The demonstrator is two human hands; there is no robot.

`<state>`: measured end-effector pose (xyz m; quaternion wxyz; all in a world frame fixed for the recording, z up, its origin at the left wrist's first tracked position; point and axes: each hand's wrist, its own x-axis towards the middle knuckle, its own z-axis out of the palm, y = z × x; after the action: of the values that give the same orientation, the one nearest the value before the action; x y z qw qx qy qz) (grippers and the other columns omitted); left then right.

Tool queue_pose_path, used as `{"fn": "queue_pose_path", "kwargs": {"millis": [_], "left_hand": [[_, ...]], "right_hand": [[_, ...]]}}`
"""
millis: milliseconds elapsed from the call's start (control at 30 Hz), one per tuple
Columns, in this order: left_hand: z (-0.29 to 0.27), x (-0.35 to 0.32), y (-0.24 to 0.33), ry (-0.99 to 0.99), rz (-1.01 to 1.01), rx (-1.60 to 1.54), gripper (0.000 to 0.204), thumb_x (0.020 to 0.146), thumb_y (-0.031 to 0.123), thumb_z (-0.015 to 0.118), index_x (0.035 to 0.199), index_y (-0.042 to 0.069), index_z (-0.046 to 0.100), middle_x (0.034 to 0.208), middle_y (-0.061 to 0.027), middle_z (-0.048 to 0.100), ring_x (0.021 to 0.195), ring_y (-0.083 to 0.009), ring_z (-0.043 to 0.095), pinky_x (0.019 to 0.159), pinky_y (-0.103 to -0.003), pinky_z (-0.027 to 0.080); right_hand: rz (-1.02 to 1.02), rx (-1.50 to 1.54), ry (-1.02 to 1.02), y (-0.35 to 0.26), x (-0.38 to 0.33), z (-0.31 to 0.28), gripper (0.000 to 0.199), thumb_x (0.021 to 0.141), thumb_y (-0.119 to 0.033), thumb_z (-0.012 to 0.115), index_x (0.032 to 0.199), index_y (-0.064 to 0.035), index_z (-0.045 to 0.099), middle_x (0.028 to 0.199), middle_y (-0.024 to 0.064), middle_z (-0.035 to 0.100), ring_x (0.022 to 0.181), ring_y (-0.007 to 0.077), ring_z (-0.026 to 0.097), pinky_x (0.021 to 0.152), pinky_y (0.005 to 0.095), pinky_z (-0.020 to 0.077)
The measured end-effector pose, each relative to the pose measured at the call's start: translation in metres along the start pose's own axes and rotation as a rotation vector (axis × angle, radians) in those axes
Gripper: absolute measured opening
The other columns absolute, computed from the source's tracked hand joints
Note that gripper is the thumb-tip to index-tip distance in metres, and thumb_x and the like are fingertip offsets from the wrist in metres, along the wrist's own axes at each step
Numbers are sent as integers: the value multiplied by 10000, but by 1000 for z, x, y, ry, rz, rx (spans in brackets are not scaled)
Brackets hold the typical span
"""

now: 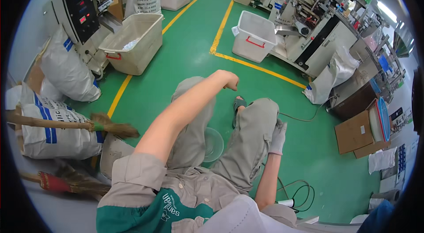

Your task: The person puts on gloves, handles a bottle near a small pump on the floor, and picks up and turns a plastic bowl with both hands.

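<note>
My bare left hand is out in front of my left knee, wrist bent, above the green floor. Its fingers are curled in; whatever they may hold is hidden. My right hand wears a pale work glove and rests along the outer side of my right thigh, with its fingers stretched along the trouser leg. Between my legs, low down, a round see-through plastic container shows in part. I am seated, and one of my feet, in a dark sandal, shows beyond it.
Ahead stand white bins with red handles. Packing machines line the right. White sacks and brooms crowd the left. Cardboard boxes stand at right; a looped cable lies on the floor near my right arm.
</note>
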<state>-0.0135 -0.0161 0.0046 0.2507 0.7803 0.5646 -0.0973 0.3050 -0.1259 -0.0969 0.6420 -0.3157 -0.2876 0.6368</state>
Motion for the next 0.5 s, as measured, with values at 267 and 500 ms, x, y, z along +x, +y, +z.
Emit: {"fn": "queue_pose_path", "kwargs": {"millis": [267, 500], "left_hand": [[-3, 2, 10, -1, 34, 1, 424, 810, 390, 610, 1118, 99, 588, 946, -100, 665, 809, -221, 644, 734, -361, 505], [-2, 7, 2, -6, 28, 29, 412, 805, 387, 615, 1096, 97, 589, 936, -96, 666, 807, -223, 642, 728, -360, 504]], "right_hand": [[-596, -1481, 1, -34, -62, 92, 414, 794, -327, 685, 976, 22, 555, 927, 154, 558, 852, 292, 554, 767, 387, 462], [-512, -1920, -133, 4, -43, 88, 432, 794, -419, 642, 855, -2, 549, 818, 198, 597, 772, 378, 582, 670, 445, 465]]}}
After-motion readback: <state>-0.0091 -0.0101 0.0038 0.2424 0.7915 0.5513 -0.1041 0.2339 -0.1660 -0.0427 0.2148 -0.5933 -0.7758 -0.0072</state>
